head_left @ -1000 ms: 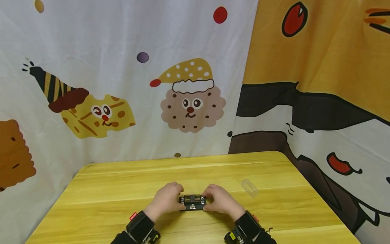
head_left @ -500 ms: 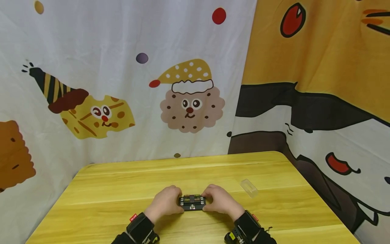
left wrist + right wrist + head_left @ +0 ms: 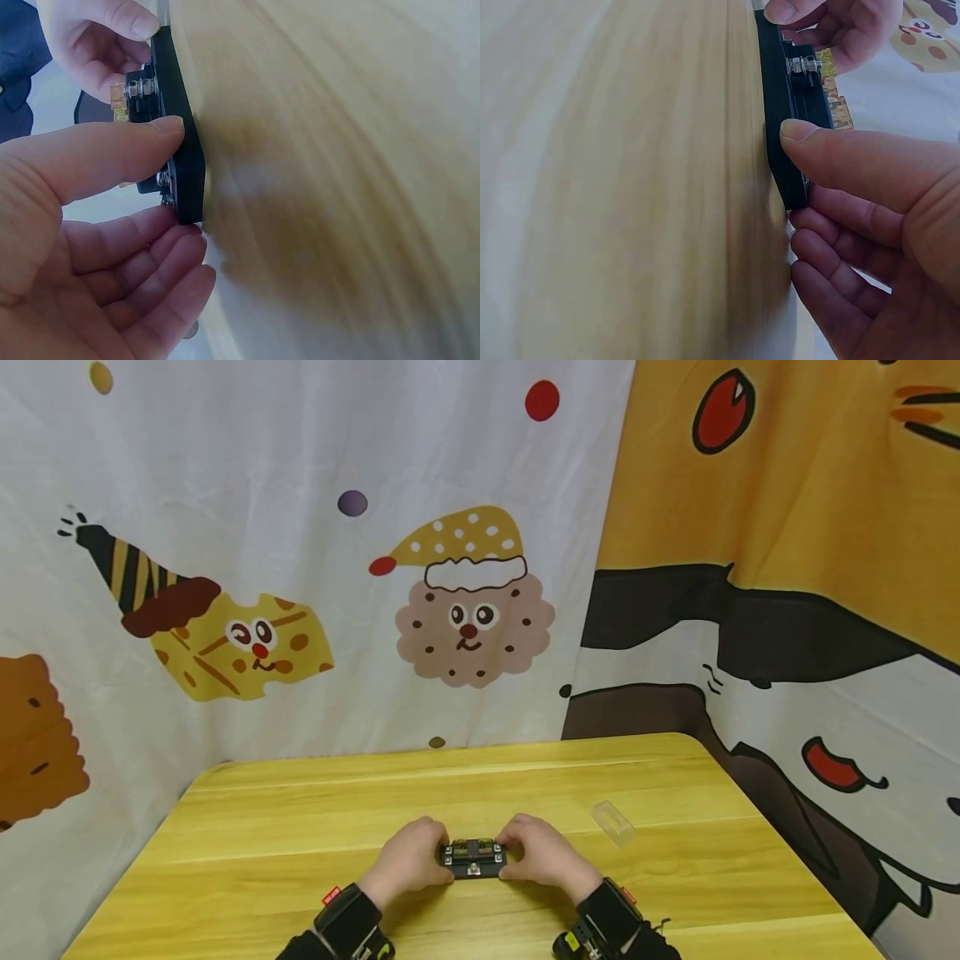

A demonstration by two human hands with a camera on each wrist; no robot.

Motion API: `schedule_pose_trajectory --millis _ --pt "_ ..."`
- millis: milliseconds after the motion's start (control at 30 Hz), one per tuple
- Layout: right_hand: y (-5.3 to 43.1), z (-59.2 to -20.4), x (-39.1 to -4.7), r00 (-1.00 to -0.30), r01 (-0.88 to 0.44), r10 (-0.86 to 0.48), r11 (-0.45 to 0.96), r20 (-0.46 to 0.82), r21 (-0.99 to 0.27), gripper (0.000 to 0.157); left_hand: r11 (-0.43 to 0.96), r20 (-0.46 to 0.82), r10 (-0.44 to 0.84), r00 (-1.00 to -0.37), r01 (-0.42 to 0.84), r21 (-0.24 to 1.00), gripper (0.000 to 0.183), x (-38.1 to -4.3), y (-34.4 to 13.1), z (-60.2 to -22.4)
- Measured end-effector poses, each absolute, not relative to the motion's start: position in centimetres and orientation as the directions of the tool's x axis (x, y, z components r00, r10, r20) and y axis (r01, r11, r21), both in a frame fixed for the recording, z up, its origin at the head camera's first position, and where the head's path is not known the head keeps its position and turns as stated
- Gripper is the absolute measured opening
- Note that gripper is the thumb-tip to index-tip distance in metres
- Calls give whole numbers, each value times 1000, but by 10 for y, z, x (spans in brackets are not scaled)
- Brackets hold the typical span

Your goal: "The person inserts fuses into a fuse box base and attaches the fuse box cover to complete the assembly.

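A black fuse block [image 3: 474, 861] with metal screw terminals lies at the near middle of the table, between both hands. My left hand [image 3: 408, 858] grips its left end, thumb against the near side and fingers around the end. At the opposite end my right hand [image 3: 549, 855] holds it the same way. Yellow and orange blade fuses [image 3: 840, 112] stick up from its top in the right wrist view. The left thumb presses on the side of the block's base [image 3: 180, 90] in the left wrist view. Its underside faces the wood closely.
A clear plastic cover [image 3: 613, 823] lies on the wooden table [image 3: 300, 827], right of and beyond the right hand. Behind the table's far edge hangs a white curtain [image 3: 300, 468] with cartoon prints.
The left thumb and fingers have shifted slightly and settled closer on the block's left end. The right hand, the fuse block and the clear cover have stayed in place.
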State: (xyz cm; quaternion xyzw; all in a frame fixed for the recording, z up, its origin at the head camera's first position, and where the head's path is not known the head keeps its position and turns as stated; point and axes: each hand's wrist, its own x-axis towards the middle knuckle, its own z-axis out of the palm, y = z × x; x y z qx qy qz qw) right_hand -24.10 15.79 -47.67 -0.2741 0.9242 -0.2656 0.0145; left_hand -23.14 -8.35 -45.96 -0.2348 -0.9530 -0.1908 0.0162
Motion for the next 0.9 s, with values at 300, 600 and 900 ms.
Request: schedule_pose_trajectory --millis 300,600,900 --pt "157 -473 -241 -846 -494 -524 701 97 -514 46 814 139 426 -894 446 373 37 -231 -83 -457" --pt "169 -462 -234 -859 -472 -499 690 111 -549 52 809 128 439 -890 453 375 40 -231 -82 -460" --pt "197 -449 -238 -935 -351 -281 817 216 -458 44 810 117 435 -893 444 384 39 -234 -84 -460"
